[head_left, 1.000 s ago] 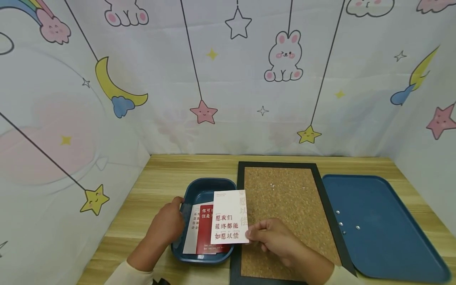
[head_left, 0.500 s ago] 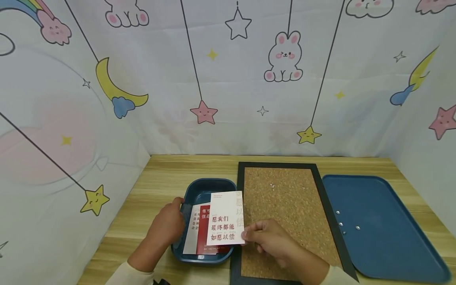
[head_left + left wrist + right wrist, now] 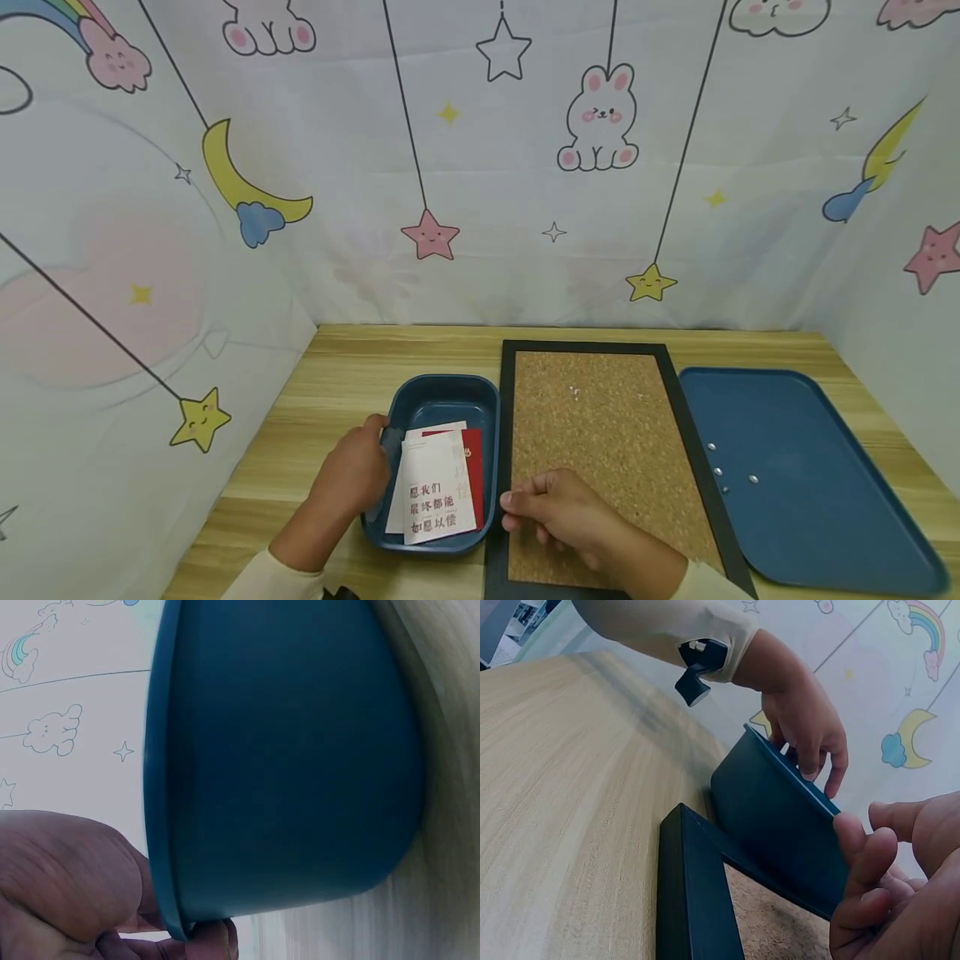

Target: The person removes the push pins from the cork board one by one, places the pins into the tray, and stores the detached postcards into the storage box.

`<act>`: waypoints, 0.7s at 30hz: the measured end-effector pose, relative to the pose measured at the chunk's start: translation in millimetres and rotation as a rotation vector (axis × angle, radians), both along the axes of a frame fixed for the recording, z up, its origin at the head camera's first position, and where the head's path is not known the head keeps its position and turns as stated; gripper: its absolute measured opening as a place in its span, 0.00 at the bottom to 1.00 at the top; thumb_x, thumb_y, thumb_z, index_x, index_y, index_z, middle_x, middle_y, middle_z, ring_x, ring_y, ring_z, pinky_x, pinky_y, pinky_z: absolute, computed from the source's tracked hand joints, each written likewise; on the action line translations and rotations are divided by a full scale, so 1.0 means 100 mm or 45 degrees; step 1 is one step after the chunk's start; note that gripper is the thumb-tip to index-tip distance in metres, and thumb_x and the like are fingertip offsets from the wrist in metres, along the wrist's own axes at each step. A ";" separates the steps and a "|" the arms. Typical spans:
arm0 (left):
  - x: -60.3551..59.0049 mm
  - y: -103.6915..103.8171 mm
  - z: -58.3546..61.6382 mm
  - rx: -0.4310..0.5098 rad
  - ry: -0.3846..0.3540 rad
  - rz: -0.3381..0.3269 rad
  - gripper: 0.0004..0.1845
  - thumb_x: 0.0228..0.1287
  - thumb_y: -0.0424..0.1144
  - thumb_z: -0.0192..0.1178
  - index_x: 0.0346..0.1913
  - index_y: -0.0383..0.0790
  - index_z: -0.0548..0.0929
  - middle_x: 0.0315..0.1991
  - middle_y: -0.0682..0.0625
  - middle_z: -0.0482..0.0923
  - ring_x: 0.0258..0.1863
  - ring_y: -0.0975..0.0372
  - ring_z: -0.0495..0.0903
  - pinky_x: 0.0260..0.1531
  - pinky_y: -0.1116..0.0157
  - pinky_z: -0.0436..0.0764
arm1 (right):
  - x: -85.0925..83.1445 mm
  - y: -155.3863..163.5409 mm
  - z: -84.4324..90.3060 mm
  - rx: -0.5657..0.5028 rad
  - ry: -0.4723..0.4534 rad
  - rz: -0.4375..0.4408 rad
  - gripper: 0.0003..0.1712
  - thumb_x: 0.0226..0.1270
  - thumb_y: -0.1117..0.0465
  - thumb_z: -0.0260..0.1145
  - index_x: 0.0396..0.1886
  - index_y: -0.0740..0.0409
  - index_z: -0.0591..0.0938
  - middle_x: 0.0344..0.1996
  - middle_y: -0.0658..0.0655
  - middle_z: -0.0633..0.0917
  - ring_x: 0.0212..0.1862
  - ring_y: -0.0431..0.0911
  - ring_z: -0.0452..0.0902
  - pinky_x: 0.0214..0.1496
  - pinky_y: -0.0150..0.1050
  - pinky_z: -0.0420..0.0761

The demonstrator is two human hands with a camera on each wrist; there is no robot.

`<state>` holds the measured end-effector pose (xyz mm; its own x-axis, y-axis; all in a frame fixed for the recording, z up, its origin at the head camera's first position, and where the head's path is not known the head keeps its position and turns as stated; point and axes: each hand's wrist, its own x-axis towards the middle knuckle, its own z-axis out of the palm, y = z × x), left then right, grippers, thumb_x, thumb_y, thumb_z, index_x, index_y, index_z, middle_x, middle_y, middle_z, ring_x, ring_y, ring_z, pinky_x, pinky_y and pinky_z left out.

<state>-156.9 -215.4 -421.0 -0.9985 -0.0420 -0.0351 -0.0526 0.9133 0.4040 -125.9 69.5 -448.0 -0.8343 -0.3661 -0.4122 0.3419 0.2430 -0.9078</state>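
A deep blue plastic tub [image 3: 444,392] stands at the left of the table. My left hand [image 3: 352,467] grips its left rim; in the left wrist view the fingers curl round the rim's edge. Inside lies a white card [image 3: 435,492] with red Chinese characters, on top of a red card [image 3: 476,479] and another pale card. Just right of the tub my right hand [image 3: 558,512] hovers over the corkboard's left edge. Its fingers are loosely bent with nothing between them, and the thumb stands apart from the index finger in the right wrist view.
A black-framed corkboard [image 3: 588,425] lies beside the tub, with small shiny bits [image 3: 574,392] near its top. Farther right is a flat blue tray [image 3: 817,483] bearing several small silvery pins [image 3: 753,479]. A printed cloth [image 3: 510,167] encloses the table [image 3: 345,358].
The white card has left my right hand and now lies on the other cards in the tub. The right hand has moved slightly left. My left hand stays on the rim.
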 end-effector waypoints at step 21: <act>-0.01 0.01 0.00 0.024 -0.050 0.045 0.22 0.71 0.27 0.53 0.67 0.29 0.72 0.48 0.33 0.80 0.38 0.50 0.81 0.34 0.50 0.85 | 0.02 0.05 -0.01 0.006 0.004 -0.027 0.12 0.69 0.55 0.70 0.40 0.60 0.87 0.28 0.52 0.89 0.19 0.38 0.68 0.20 0.33 0.65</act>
